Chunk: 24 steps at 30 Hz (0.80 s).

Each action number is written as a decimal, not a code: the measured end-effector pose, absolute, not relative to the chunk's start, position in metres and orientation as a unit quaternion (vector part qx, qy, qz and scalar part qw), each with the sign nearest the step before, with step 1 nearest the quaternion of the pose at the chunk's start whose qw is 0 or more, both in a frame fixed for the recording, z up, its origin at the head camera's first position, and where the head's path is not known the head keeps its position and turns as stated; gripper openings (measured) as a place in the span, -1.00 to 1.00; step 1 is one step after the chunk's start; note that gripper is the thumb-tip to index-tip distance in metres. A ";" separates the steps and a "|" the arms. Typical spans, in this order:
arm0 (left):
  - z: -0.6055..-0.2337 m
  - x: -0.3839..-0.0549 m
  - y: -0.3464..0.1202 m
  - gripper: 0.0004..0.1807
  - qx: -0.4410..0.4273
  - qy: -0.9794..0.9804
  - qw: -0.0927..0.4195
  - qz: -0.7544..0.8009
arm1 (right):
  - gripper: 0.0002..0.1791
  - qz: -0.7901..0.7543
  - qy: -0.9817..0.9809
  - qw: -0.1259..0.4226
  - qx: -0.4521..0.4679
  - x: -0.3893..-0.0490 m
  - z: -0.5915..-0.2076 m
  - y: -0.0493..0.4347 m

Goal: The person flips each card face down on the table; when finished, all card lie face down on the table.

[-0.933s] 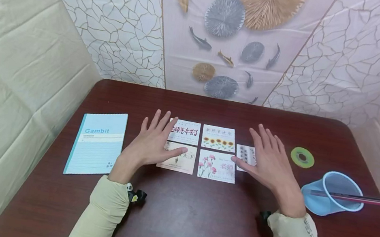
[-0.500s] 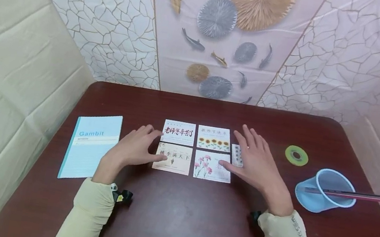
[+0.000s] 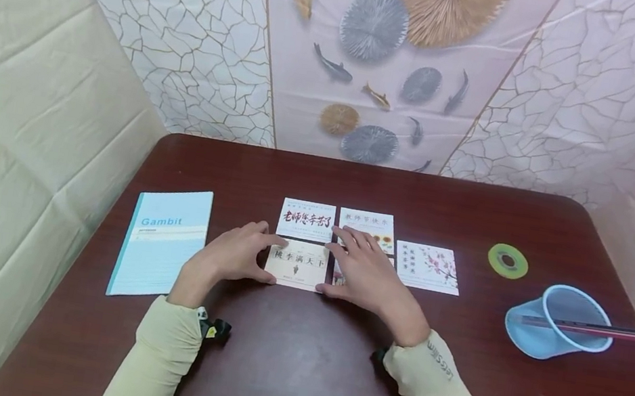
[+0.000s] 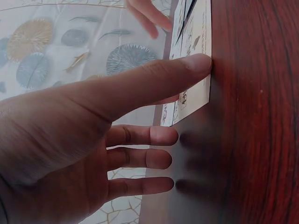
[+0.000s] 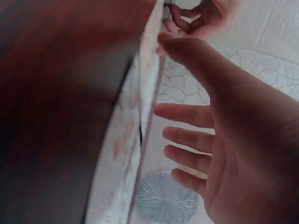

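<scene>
A cream card (image 3: pixel 295 275) with dark characters lies on the table between my hands. At its left edge is my left hand (image 3: pixel 230 255), with the thumb by the near corner. In the left wrist view the left thumb (image 4: pixel 161 77) overlaps the card's corner, and the other fingers extend apart. My right hand (image 3: pixel 369 280) reaches to the card's right edge, thumb at the near corner and fingers extended. It hovers over a pink-flower card (image 3: pixel 336 276), mostly hidden beneath it. Behind lie a red-lettered card (image 3: pixel 306 220) and a sunflower card (image 3: pixel 366 219).
A blossom card (image 3: pixel 428 269) lies to the right of the others. Further right are a green ring-shaped roll (image 3: pixel 518 264) and a blue mesh cup (image 3: pixel 531 336) on its side with thin sticks. A light-blue notebook (image 3: pixel 156 263) lies at left.
My right hand has moved left, off the blossom card, to the cream card's right edge. My left hand first drew back, then came in to its left edge.
</scene>
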<state>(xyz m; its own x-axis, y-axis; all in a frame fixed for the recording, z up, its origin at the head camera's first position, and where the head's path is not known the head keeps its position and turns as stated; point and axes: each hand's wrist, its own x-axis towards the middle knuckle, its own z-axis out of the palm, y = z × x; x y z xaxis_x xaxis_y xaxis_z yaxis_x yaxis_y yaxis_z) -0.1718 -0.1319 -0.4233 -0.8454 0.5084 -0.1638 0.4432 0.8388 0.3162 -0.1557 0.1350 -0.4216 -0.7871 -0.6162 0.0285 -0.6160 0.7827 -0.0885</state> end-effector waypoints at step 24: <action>-0.423 -0.173 -0.127 -0.17 0.253 0.947 0.128 0.149 | -0.13 -0.120 0.934 0.031 -0.335 -0.168 -0.432 0.137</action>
<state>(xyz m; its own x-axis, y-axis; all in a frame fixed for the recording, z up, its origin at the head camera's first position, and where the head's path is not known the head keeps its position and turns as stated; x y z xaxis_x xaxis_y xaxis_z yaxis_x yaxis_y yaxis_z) -0.1730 -0.1273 -0.4233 -0.8392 0.5176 -0.1668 0.4415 0.8276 0.3466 -0.1683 0.1373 -0.4321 -0.7742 -0.6326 0.0214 -0.6176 0.7475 -0.2445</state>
